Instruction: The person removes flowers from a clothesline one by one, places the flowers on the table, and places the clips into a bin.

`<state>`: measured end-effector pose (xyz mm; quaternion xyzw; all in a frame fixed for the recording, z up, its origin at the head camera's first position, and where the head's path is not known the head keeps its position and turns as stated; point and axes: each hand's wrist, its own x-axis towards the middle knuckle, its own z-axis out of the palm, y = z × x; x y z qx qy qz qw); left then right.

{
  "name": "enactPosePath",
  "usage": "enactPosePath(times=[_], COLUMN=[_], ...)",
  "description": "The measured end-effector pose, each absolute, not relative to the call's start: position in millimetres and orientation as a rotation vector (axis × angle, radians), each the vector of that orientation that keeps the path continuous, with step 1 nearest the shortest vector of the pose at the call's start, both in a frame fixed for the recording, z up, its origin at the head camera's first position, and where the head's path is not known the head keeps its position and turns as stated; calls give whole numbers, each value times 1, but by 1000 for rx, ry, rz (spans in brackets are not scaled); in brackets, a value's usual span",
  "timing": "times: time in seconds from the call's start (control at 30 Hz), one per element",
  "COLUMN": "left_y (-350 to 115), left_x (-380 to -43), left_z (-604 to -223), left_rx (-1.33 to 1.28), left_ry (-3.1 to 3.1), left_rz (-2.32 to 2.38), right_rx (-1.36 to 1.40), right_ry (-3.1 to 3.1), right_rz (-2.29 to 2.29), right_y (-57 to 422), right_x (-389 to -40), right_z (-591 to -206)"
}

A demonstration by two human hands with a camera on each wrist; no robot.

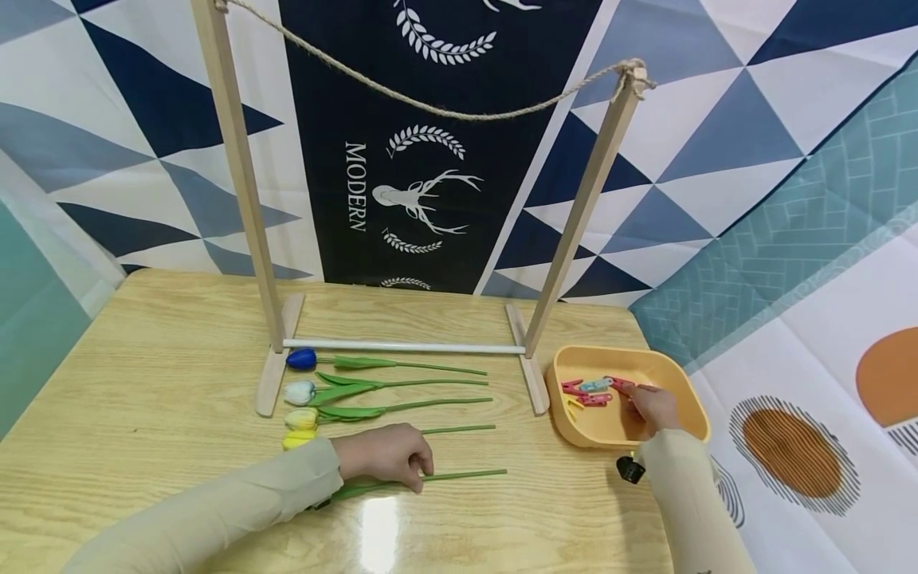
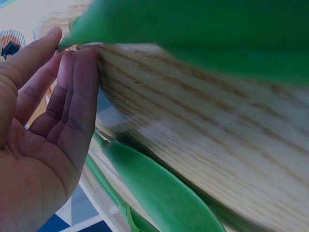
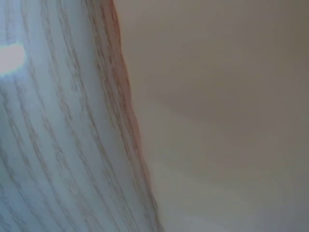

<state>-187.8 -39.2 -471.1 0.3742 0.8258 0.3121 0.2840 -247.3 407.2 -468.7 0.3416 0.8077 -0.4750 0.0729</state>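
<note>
My left hand (image 1: 393, 456) pinches the green stem (image 1: 469, 475) of the nearest artificial tulip between thumb and fingertips; its bloom is hidden under the sleeve. In the left wrist view that tulip's leaf (image 2: 193, 34) runs from the fingertips (image 2: 50, 41) across the top. Farther back, tulips lie in parallel: a blue one (image 1: 301, 359), a pale blue-white one (image 1: 300, 392), a pale yellow one (image 1: 302, 418) and a yellow one (image 1: 298, 438). My right hand (image 1: 656, 408) reaches into an orange basin (image 1: 677, 375) and pinches a red clothespin (image 1: 620, 384) with its fingertips.
More clothespins lie in the basin: a light blue one (image 1: 594, 386), red ones (image 1: 595, 399) and a yellow one (image 1: 574, 405). A wooden frame (image 1: 584, 215) stands behind the tulips, with a sagging rope (image 1: 430, 108) across its top and a white bar (image 1: 402, 346) low down.
</note>
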Motion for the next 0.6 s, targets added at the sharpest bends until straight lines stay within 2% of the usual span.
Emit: enactPosePath(times=[0.3, 0.6], left_y=[-46, -57], left_x=[-186, -186], left_z=[-466, -455], left_rx=[960, 933], left_ry=[2204, 2230], left_rz=[844, 882], right_rx=[979, 869], right_ry=[2508, 2613], right_rz=[-1360, -1517], right_y=[398, 377], right_x=[-244, -235], right_z=[-456, -431])
